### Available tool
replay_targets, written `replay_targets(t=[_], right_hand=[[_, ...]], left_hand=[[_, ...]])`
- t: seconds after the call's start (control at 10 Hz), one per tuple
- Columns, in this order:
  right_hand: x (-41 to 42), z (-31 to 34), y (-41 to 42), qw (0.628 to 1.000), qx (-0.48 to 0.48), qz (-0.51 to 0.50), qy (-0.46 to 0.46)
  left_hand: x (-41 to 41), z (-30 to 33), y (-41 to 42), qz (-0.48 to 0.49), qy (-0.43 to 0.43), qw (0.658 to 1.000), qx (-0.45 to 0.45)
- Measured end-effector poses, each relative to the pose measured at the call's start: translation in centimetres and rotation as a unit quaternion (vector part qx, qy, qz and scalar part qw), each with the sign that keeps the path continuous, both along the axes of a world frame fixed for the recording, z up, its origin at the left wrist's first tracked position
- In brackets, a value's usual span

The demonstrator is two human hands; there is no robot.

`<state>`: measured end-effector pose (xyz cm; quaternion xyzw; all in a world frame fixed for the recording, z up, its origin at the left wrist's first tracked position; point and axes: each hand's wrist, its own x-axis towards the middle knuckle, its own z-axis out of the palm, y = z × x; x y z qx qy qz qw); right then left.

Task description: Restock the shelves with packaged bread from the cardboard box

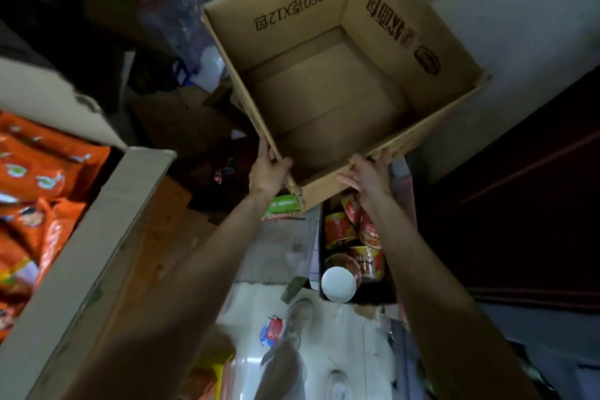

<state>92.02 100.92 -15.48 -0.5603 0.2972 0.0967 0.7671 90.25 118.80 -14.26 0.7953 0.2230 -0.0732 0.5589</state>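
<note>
Fingers of the right hand curl over the near rim of a large open brown cardboard box, clamped on the cardboard edge close to its right end, while the left hand grips the same box at its near left corner, thumb on the inner side of the wall and the other fingers wrapped outside. Both bare forearms reach forward and up to it. Between the two hands the box is held tilted, its open top facing the camera, so the bare cardboard bottom and inner walls show; no packaged bread can be seen inside it. Dark printed characters run along two of its inner walls, and the near left corner is torn and crumpled.

Left of the arms stands another cardboard carton packed with orange plastic snack packets. Below the held box, a dark open tray holds red and yellow instant noodle cups, one lying with its white base toward the camera. On the pale floor near the person's grey shoe lies a small red and white wrapper. A clear plastic bag and more flattened cardboard sit in the dim background.
</note>
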Motion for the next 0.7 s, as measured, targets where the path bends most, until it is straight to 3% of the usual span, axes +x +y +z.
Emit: replay_targets(t=[0.1, 0.3, 0.5, 0.6, 0.7], right_hand=[[2.4, -2.7, -1.3, 0.997, -0.073, -0.011, 0.035], [0.5, -7.6, -2.1, 0.959, -0.270, 0.011, 0.086], [0.0, -7.7, -3.9, 0.961, -0.267, 0.000, 0.075], [-0.4, -6.8, -3.5, 0.943, -0.328, 0.012, 0.050], [-1.8, -4.7, -3.1, 0.927, -0.375, 0.027, -0.010]], left_hand=[[1.6, -2.7, -1.5, -0.012, 0.020, 0.992, -0.127], [1.1, -6.1, -3.1, 0.070, 0.245, 0.946, -0.203], [0.9, -5.4, -3.7, -0.019, 0.253, 0.962, -0.099], [0.1, -5.4, -3.8, -0.089, 0.234, 0.968, -0.010], [-0.8, -4.5, -3.6, -0.097, 0.196, 0.974, 0.055]])
